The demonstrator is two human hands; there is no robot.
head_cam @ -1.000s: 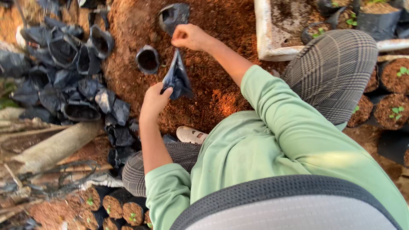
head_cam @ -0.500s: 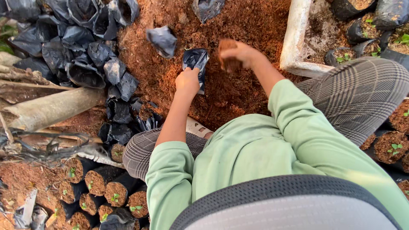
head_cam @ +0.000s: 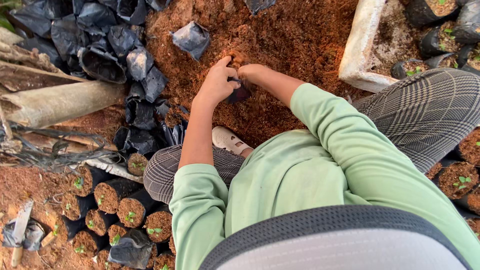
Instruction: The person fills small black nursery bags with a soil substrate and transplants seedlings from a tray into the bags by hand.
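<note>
Head view: my left hand [head_cam: 216,84] pinches the rim of a small black bag [head_cam: 239,94], holding it open on the soil heap [head_cam: 295,35]. My right hand [head_cam: 248,71] sits just beyond it, fingers curled around a clump of soil, touching the bag mouth. The bag lies centre, just ahead of my shoe [head_cam: 229,140]; how full it is I cannot tell, both hands hide it.

Done so far, judging by the layout: rows of filled bags with seedlings [head_cam: 120,210] stand near left, more at near right [head_cam: 457,177]. Left to do: a pile of empty black bags [head_cam: 100,45] lies far left, one loose empty bag [head_cam: 191,38] on the heap. Plenty remains.
</note>
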